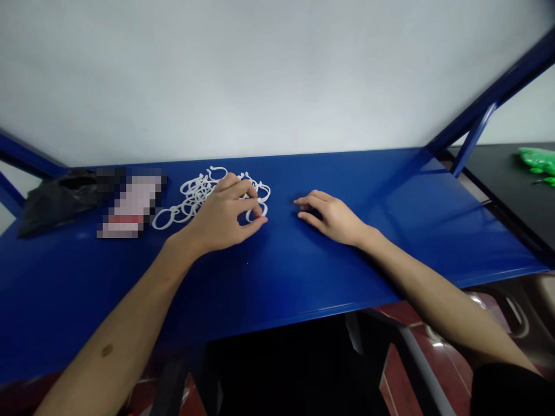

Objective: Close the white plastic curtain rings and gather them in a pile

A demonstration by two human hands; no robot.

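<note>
Well, left hand [223, 215] overlaps white rings [198, 189] (grip unclear); right hand [336, 219], thumb and fingers apart.

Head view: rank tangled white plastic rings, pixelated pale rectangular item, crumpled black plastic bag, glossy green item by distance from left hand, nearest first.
1. White plastic rings: at the left hand.
2. Pale rectangular item: left of the rings.
3. Black plastic bag: farther left.
4. Green item: far right, black surface.

A glossy blue tabletop [277, 283] carries a loose pile of thin white loops [198, 190]; to their left lie a pixelated pinkish object [130, 205] and, farther left, a dark bag [56, 202]
</note>
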